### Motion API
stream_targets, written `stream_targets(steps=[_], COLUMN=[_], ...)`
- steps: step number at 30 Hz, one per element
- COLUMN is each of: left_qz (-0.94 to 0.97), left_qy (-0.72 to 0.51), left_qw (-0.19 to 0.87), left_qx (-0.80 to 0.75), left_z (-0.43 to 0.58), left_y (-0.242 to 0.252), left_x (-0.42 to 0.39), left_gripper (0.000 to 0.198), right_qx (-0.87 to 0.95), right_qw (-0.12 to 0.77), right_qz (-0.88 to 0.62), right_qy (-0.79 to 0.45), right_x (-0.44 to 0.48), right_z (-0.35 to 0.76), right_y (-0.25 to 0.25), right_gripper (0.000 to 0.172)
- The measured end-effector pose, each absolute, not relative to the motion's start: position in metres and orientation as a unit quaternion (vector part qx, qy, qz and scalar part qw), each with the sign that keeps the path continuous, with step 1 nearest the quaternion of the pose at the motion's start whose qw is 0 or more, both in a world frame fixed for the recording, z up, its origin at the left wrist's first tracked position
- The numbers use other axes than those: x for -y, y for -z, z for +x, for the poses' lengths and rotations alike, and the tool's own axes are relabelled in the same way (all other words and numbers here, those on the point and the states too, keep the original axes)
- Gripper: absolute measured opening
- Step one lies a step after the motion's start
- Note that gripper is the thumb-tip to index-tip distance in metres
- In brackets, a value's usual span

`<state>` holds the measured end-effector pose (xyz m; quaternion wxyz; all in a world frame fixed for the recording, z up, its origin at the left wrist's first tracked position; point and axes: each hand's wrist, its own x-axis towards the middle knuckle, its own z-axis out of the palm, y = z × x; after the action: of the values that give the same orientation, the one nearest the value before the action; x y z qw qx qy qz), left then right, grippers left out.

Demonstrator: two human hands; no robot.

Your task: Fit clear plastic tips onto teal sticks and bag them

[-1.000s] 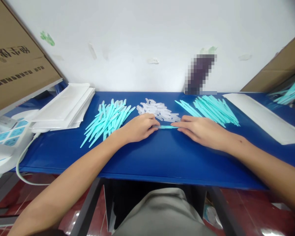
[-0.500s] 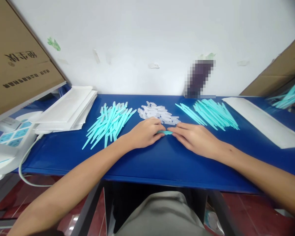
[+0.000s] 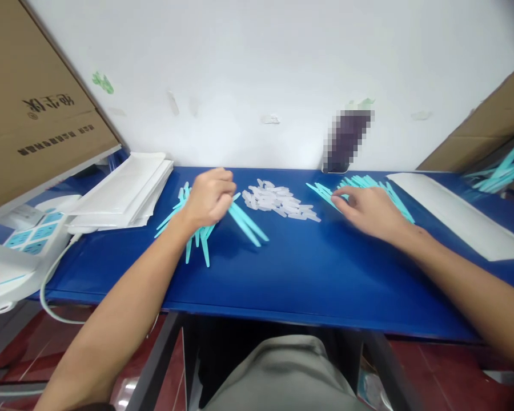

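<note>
My left hand (image 3: 209,197) is closed around a teal plastic stick (image 3: 249,224) that juts out to the right, just above the left pile of teal sticks (image 3: 193,235). My right hand (image 3: 370,212) rests on the right pile of teal sticks (image 3: 360,182), fingers stretched out to the left and lying on the sticks. A heap of small clear caps (image 3: 278,201) lies between the two hands. Everything sits on a blue table (image 3: 304,274).
A stack of white bags (image 3: 124,188) lies at the back left, beside a cardboard box (image 3: 34,114) and a white device with a cable (image 3: 12,251). A white sheet (image 3: 458,211) and a second box holding teal sticks (image 3: 503,165) are at the right.
The hands were together at the table's middle, both on one teal stick. My left hand has carried it left over the left pile; my right hand has moved right onto the right pile.
</note>
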<state>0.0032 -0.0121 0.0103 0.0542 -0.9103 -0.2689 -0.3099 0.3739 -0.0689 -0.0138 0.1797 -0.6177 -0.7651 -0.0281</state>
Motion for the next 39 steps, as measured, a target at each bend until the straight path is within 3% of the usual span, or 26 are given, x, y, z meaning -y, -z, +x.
stream_targets(steps=[5, 11, 17, 24, 32, 36, 39], left_qz=[-0.894, -0.856, -0.822, -0.818, -0.835, -0.864, -0.883], left_qy=[0.273, 0.220, 0.208, 0.238, 0.271, 0.259, 0.224], left_qw=[0.033, 0.011, 0.007, 0.009, 0.052, 0.076, 0.058], left_qx=[0.355, 0.467, 0.531, 0.523, 0.475, 0.426, 0.408], left_z=[-0.056, -0.072, -0.072, -0.066, -0.043, -0.012, 0.015], left_y=[-0.027, -0.020, -0.008, 0.004, -0.003, -0.014, -0.013], left_x=[-0.014, -0.026, -0.033, -0.035, -0.021, 0.002, 0.020], left_gripper=[0.026, 0.026, 0.014, 0.034, 0.047, 0.030, 0.028], right_qx=[0.795, 0.823, 0.816, 0.795, 0.781, 0.775, 0.792], right_qw=[0.098, 0.108, 0.089, 0.100, 0.180, 0.211, 0.183], right_qz=[-0.597, -0.554, -0.569, -0.598, -0.598, -0.595, -0.582], right_qy=[0.050, 0.071, 0.058, 0.021, 0.005, 0.030, 0.029], right_x=[0.051, 0.050, 0.056, 0.054, 0.052, 0.051, 0.052], right_z=[0.397, 0.393, 0.385, 0.389, 0.384, 0.378, 0.375], right_y=[0.032, 0.038, 0.036, 0.037, 0.038, 0.039, 0.037], right_gripper=[0.047, 0.043, 0.041, 0.046, 0.035, 0.035, 0.034])
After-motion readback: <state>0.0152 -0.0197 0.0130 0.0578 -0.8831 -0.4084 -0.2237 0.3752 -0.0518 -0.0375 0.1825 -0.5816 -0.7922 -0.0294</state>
